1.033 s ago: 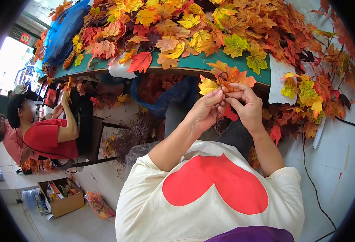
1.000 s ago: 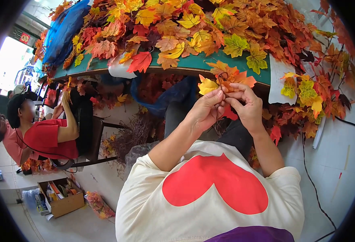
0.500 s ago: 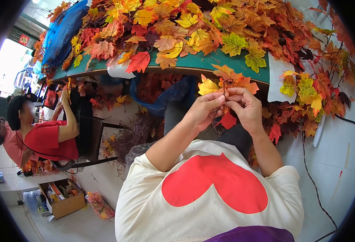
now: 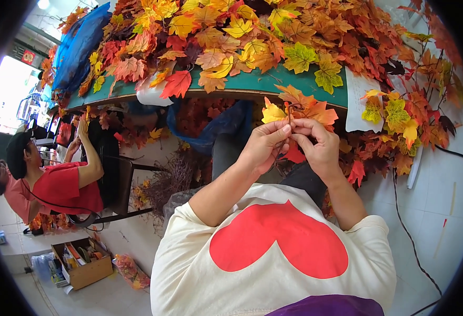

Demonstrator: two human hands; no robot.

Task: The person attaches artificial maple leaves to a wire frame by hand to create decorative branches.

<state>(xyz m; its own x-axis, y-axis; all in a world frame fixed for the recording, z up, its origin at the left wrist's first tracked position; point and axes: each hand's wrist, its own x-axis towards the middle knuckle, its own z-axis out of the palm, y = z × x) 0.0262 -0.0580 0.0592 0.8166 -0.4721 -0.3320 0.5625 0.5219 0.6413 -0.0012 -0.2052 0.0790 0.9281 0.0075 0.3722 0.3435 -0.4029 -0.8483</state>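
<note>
Over my lap, just in front of the table edge, both hands pinch the brown stem of an artificial maple leaf spray (image 4: 308, 108). Its orange leaves fan out beyond my fingers, with a yellow leaf on the left and a red one hanging below. My left hand (image 4: 265, 145) grips the stem between thumb and forefinger. Right beside it, my right hand (image 4: 318, 145) is closed at the same stem, fingertips almost touching the left ones. What exactly lies between the fingertips is partly hidden.
Loose autumn leaves (image 4: 231, 47) cover the green table (image 4: 231, 84). A white paper sheet (image 4: 360, 100) hangs at its edge. Beneath sit a blue bag (image 4: 205, 138) of leaves and brown twigs (image 4: 173, 181). People in red (image 4: 68, 184) sit at left, near a cardboard box (image 4: 89, 268).
My fingers have shifted slightly on the stem, and the red leaf below is now more covered by my right hand. The view has moved a little.
</note>
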